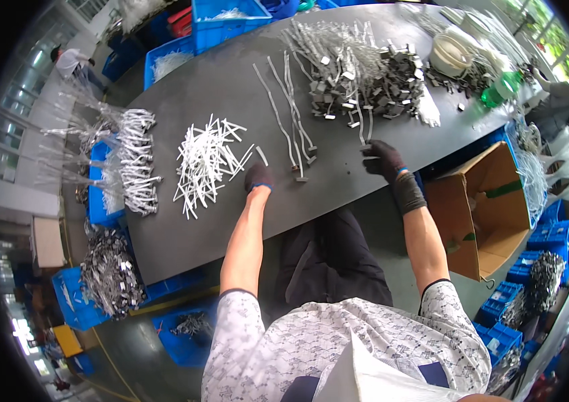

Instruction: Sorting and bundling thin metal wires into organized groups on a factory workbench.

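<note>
My left hand [258,177], in a dark glove, is closed beside a loose pile of short white strips [205,164]. Whether its fingers hold anything is hidden; one separate white strip [261,156] lies just beyond them. My right hand [383,159], gloved too with a dark cuff at the wrist, has its fingers closed at the near end of a thin clear cable [369,124] that runs from a large heap. Between my hands, several similar cables [291,110] lie lengthwise, small connector blocks [301,179] at their near ends.
A heap of cables with dark and white connectors [365,80] covers the table's far right. Behind it stand a cream tub [450,55] and a green bottle [501,90]. Cable bundles [138,161] hang over the left edge. A cardboard box [455,221] stands right, and blue crates [227,30] lie beyond.
</note>
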`<action>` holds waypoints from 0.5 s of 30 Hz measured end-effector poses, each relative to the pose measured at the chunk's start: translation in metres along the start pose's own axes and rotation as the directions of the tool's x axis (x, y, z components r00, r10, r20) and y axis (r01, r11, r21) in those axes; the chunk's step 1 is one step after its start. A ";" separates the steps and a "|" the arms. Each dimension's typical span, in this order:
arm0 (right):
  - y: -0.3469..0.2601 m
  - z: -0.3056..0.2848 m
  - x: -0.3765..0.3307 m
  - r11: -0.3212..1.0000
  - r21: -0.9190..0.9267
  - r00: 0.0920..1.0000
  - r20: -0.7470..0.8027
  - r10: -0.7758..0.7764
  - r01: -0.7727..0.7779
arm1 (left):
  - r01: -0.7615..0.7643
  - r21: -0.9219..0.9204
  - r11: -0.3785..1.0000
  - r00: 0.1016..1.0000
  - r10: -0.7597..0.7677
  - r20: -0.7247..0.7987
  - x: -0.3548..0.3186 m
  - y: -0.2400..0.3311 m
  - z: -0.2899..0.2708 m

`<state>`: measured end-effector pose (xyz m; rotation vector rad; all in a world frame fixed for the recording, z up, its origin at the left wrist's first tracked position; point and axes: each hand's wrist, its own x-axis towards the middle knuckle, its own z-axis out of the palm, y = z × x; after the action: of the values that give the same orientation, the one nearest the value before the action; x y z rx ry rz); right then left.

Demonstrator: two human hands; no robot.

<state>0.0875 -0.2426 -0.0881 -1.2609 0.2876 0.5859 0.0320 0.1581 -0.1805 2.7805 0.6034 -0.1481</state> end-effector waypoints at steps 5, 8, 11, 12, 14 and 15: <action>0.032 0.003 0.001 0.992 -0.112 0.991 0.119 0.063 -0.049 | 0.424 -0.803 0.419 0.899 -0.299 0.319 -0.034 0.032 0.000; 0.056 -0.017 0.010 0.664 -0.425 0.788 0.305 -0.535 0.615 | 0.406 -0.898 0.170 0.896 -0.269 0.354 -0.055 0.048 -0.009; 0.057 -0.009 -0.026 0.999 0.015 0.993 -0.111 -0.026 0.028 | 0.415 -0.907 -0.067 0.885 -0.200 0.419 -0.078 0.031 -0.008; 0.070 -0.029 -0.042 0.959 -0.238 0.957 -0.203 -0.206 0.156 | 0.371 -0.897 -0.239 0.899 -0.151 0.412 -0.082 0.039 -0.014; 0.110 -0.077 -0.073 0.671 -0.713 0.800 -0.275 -0.533 0.202 | 0.363 -0.889 -0.279 0.924 -0.018 0.382 -0.077 0.054 -0.023; 0.131 -0.096 -0.089 0.465 -0.880 0.702 -0.270 -0.659 0.098 | 0.371 -0.876 -0.309 0.929 0.108 0.355 -0.077 0.062 -0.023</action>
<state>-0.0477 -0.3322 -0.1767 -2.3801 0.1960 -0.2055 -0.0108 0.0809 -0.1297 0.8340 0.5204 -0.0474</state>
